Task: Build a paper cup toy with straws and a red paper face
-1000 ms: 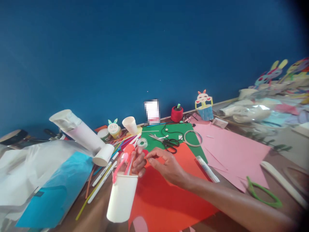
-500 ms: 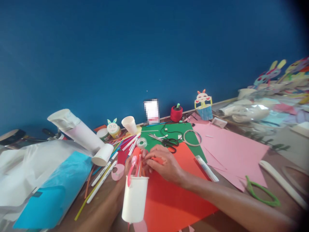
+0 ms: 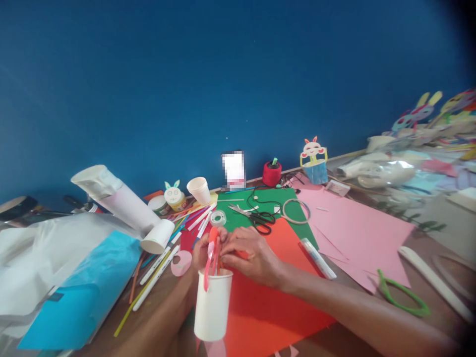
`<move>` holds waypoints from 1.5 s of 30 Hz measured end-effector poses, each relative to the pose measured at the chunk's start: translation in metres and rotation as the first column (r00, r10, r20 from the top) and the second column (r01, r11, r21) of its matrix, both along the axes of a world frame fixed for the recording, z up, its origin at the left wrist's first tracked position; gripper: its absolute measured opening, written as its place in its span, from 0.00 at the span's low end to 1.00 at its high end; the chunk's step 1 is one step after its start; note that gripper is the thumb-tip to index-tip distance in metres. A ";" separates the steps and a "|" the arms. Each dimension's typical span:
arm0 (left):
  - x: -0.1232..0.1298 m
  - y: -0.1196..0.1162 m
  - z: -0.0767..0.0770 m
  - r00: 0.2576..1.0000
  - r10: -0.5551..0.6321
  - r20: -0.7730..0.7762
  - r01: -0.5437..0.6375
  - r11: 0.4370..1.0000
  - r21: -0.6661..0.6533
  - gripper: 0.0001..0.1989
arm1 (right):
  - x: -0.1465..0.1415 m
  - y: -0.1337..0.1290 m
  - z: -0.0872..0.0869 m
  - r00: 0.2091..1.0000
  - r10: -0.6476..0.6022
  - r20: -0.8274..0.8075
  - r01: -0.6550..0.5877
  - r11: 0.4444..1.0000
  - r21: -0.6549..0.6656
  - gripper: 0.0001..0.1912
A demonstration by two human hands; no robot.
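Note:
A white paper cup hangs upright in front of my hands, above the orange-red paper. Pink and orange strips rise out of its mouth, with a rounded orange piece at the top. My left hand is behind these strips, its fingers closed around them and partly hidden. My right hand touches the strips from the right, thumb and fingers pinched together. What lies between those fingertips is too small to make out.
Orange-red paper lies under the hands, beyond it green card with black-handled scissors. Pink sheets spread right. Left are white markers, a tipped paper cup and a blue sheet.
The cup has swung slightly right and stands more upright. My right hand's fingers have curled in closer to the strips.

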State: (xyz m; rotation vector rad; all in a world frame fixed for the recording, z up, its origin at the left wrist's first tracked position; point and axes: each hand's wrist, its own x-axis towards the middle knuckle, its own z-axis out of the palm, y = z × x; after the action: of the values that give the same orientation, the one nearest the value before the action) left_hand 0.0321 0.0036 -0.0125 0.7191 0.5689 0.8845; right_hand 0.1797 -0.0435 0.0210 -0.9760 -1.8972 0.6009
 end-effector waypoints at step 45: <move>0.010 -0.002 0.004 0.985 0.105 -0.137 -0.090 0.990 0.110 0.04 | -0.002 0.011 -0.015 0.970 0.052 -0.236 -0.167 0.850 -0.499 0.12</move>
State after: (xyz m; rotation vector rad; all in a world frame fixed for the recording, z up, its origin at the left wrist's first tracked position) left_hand 0.0419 0.0020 -0.0086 0.8588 0.6945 0.9637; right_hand 0.1775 -0.0327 0.0059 -1.0838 -1.6318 1.2832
